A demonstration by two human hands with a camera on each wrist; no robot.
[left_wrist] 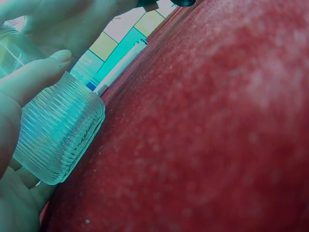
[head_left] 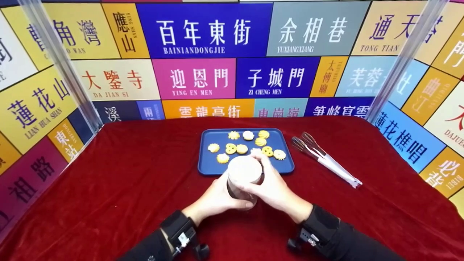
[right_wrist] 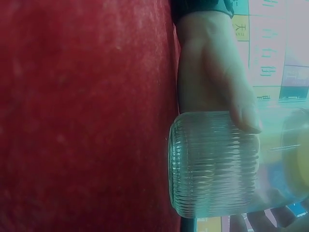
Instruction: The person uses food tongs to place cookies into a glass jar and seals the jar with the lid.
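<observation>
A clear ribbed glass jar (right_wrist: 212,164) with a pale round lid (head_left: 245,169) is held between both hands, in front of a blue tray. Low on the jar, my left hand (head_left: 217,195) grips its body, the thumb across the near side. My right hand (head_left: 277,190) holds the top around the lid, with its thumb on the near edge and fingers behind. In the left wrist view, ribbing covers the lower glass (left_wrist: 63,130). The jar's contents cannot be made out, and the hands hide part of it.
Beyond the jar, the blue tray (head_left: 210,168) bears several cookies (head_left: 241,149) of different shapes. Metal tongs (head_left: 326,159) lie right of it. Dark red cloth (head_left: 145,174) covers the table. Colourful sign panels (head_left: 203,29) and clear upright posts (head_left: 69,72) stand behind.
</observation>
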